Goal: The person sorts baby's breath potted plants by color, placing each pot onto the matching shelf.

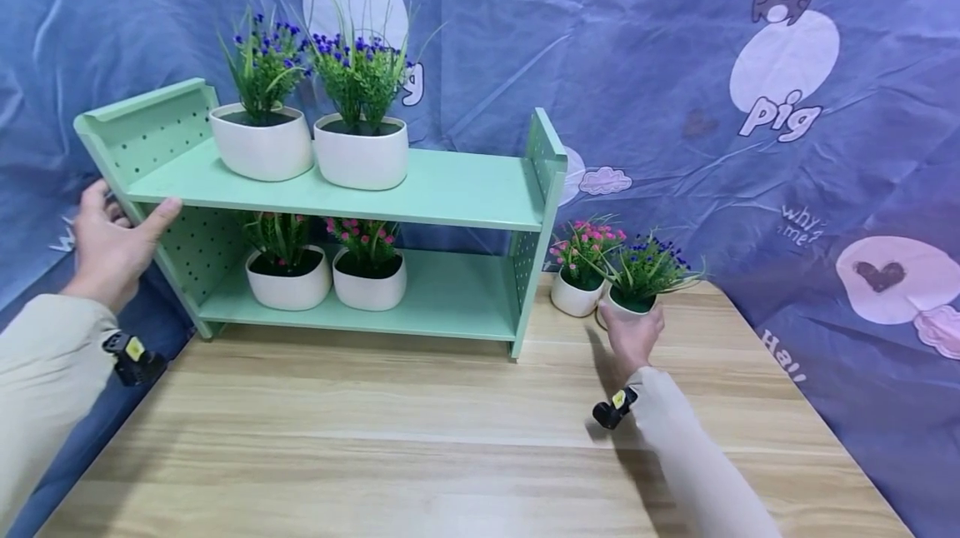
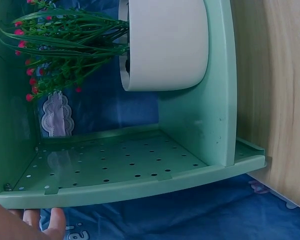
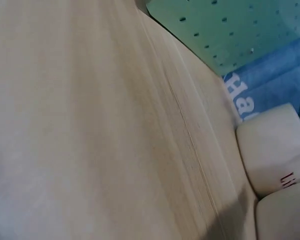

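Observation:
At the left end of the mint-green two-tier shelf point(image 1: 457, 184), my left hand point(image 1: 112, 251) holds the perforated side panel point(image 2: 135, 165). The thumb lies across its front edge by the upper board, with the other fingers on the outer side. To the right of the shelf, my right hand point(image 1: 633, 334) grips a white flowerpot point(image 3: 285, 215) with blue flowers point(image 1: 648, 267) by its front. A white pot with pink flowers point(image 1: 576, 296) stands close beside it on the left. Whether the gripped pot touches the table is hard to tell.
Two white pots with blue flowers point(image 1: 260, 145) stand on the upper board, toward its left. Below them, two pots with pink flowers point(image 1: 369, 281) stand on the lower board. The wooden table point(image 1: 420, 438) meets a blue printed cloth point(image 1: 637, 88) at the back.

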### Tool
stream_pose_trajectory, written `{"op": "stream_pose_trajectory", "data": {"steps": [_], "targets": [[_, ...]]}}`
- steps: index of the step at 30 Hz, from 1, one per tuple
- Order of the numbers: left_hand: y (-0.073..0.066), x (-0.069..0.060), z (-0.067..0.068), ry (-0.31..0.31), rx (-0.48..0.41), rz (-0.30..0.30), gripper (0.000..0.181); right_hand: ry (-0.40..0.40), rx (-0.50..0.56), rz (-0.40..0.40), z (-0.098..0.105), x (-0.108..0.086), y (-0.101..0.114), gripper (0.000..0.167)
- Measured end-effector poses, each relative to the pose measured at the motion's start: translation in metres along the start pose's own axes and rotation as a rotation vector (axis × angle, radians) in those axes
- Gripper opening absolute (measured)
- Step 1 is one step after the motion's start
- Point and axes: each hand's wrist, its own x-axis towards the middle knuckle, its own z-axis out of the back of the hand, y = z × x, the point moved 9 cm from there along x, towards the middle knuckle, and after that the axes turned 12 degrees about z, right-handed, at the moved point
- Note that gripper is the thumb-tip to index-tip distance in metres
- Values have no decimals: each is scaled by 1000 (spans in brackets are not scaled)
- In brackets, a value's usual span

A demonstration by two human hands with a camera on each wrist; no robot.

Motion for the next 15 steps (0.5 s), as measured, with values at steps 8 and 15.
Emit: {"op": "stream_pose_trajectory", "data": {"steps": [8,15], "targets": [[0,0,-2,-2,11,3,73,-165,13,-63,-2,4,-15,103],[0,1,1,-16,-4,-13,72,-218,10,-51,-3,5,-18,103]]}}
